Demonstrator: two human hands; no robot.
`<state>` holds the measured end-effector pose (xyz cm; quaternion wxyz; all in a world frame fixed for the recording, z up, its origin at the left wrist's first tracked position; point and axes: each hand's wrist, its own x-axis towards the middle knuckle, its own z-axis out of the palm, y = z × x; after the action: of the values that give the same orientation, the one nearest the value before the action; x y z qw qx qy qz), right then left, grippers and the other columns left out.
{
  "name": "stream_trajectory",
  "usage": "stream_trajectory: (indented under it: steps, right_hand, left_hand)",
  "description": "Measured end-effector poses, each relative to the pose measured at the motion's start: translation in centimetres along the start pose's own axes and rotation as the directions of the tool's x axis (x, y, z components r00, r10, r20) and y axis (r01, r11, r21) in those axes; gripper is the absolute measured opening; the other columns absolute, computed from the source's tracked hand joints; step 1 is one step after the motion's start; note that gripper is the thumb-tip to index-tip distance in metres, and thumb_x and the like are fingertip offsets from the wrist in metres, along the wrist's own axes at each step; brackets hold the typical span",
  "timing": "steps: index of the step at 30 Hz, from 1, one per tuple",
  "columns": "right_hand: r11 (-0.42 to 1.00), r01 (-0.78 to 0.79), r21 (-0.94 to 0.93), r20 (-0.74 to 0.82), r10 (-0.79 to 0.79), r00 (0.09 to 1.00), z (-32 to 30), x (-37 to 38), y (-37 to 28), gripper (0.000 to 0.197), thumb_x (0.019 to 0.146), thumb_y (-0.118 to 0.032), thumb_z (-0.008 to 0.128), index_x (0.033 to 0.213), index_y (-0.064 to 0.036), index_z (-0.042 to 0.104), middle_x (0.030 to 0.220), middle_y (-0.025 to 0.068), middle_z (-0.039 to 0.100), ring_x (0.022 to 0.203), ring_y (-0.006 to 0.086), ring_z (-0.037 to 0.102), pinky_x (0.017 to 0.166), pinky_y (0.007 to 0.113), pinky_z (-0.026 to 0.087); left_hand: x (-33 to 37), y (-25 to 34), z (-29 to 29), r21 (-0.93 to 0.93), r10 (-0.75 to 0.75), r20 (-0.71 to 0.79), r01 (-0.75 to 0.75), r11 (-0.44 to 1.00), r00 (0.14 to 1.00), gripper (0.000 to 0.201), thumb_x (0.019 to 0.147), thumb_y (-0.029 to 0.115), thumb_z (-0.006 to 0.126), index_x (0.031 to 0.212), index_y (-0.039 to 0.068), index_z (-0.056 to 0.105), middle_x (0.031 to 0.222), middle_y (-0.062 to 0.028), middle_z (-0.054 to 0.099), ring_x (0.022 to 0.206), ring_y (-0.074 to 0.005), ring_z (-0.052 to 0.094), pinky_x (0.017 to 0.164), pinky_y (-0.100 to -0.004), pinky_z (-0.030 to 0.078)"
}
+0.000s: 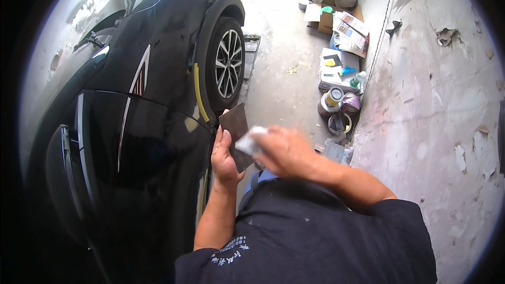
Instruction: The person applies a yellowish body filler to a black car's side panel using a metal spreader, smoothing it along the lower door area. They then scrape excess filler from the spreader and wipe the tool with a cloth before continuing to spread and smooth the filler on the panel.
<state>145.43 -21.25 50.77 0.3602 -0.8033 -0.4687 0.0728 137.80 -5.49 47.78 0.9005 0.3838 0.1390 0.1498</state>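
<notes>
My left hand point(225, 162) is closed around the edge of a dark grey-brown flat rectangular plate point(234, 124) and holds it up in front of my body. In my right hand point(289, 150) is a whitish flat piece point(247, 143), blurred by motion, whose kind I cannot make out. It overlaps the plate's face; whether the two touch cannot be told. Just left of my hands stands a black car point(158, 142). On its body, near the wheel arch, is a pale yellowish patch point(191, 124).
Yellow tape point(199, 92) lines the arch around the front wheel point(227, 58). Along the right wall point(436, 100) stand cans point(333, 98), a bucket point(340, 123), a white box point(330, 80) with small items, and cardboard boxes point(325, 22) with papers. Concrete floor point(281, 92) runs between car and wall.
</notes>
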Motion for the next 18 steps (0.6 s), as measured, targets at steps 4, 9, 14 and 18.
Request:
stream_trajectory:
  steps: [4, 9, 14, 18]
  right_hand:
    - [0.996, 0.022, -0.081, 0.021, -0.020, 1.000, 0.4, -1.2, -0.2, 0.042, 0.085, -0.027, 0.067, 0.121, -0.0065, 0.059, 0.101, 0.0148, 0.069, 0.104, 0.0360, 0.062, 0.074, 0.049, 0.048]
    - [0.967, 0.025, -0.252, -0.124, -0.058, 0.991, -1.3, 1.2, 0.9, 0.039, 0.082, -0.025, 0.069, 0.116, -0.0074, 0.060, 0.100, 0.0135, 0.068, 0.101, 0.0353, 0.062, 0.074, 0.047, 0.049]
    - [0.978, -0.002, -0.206, -0.086, -0.016, 0.996, -0.7, 0.1, 0.9, 0.039, 0.082, -0.026, 0.070, 0.116, -0.0093, 0.060, 0.100, 0.0105, 0.069, 0.101, 0.0352, 0.062, 0.073, 0.048, 0.049]
    - [0.970, 0.000, -0.244, -0.088, -0.022, 0.996, -1.4, 1.1, 1.2, 0.038, 0.083, -0.025, 0.069, 0.116, -0.0084, 0.061, 0.100, 0.0134, 0.069, 0.100, 0.0388, 0.063, 0.074, 0.046, 0.049]
  left_hand:
    - [-0.1, -0.3, 0.4, 0.036, -0.037, -0.002, 0.037, 0.999, 0.999, 0.046, 0.103, 0.019, 0.037, 0.147, 0.005, 0.035, 0.139, -0.0132, 0.052, 0.123, -0.0273, 0.055, 0.105, -0.0413, 0.044]
    - [-0.4, 0.2, 0.6, -0.032, -0.112, 0.091, 0.116, 0.993, 0.989, 0.043, 0.105, 0.018, 0.036, 0.145, 0.004, 0.038, 0.136, -0.0139, 0.054, 0.122, -0.0268, 0.056, 0.104, -0.0398, 0.045]
    - [-0.2, -0.2, 0.2, 0.059, -0.107, 0.044, 0.104, 0.993, 0.993, 0.041, 0.105, 0.017, 0.035, 0.144, 0.002, 0.039, 0.130, -0.0137, 0.058, 0.116, -0.0254, 0.060, 0.100, -0.0387, 0.048]
    - [-0.1, 0.4, 1.3, 0.036, -0.087, -0.027, 0.088, 0.996, 0.996, 0.041, 0.105, 0.016, 0.037, 0.143, 0.002, 0.040, 0.127, -0.0130, 0.059, 0.111, -0.0228, 0.061, 0.095, -0.0361, 0.051]
